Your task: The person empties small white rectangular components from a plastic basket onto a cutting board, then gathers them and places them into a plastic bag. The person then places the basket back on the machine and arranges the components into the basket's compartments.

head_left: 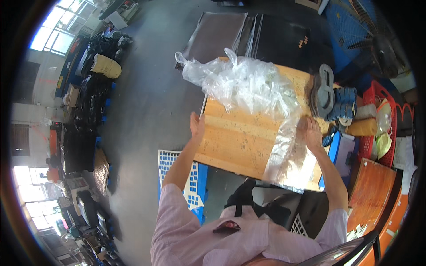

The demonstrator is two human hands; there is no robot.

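My left hand (197, 126) is at the left edge of a wooden-topped table (237, 144), with its fingers stretched and nothing visible in it. On the right side of the tabletop, my right hand (312, 134) lies with its fingers extended beside a flat clear plastic bag (284, 153). The bag reaches down to the near edge of the table. Whether the right fingertips press on the plastic is hard to tell. A crumpled heap of clear plastic bags (248, 82) covers the far part of the top and hangs past its far left corner.
Grey oval plates (325, 91) and blue rolls (344, 104) stand at the table's right, near a red basket (390, 128) and a large fan (377, 48). Dark sheets (284, 37) lie beyond. A white perforated panel (191, 188) sits below my left arm. Black-covered stacks (84, 124) line the left.
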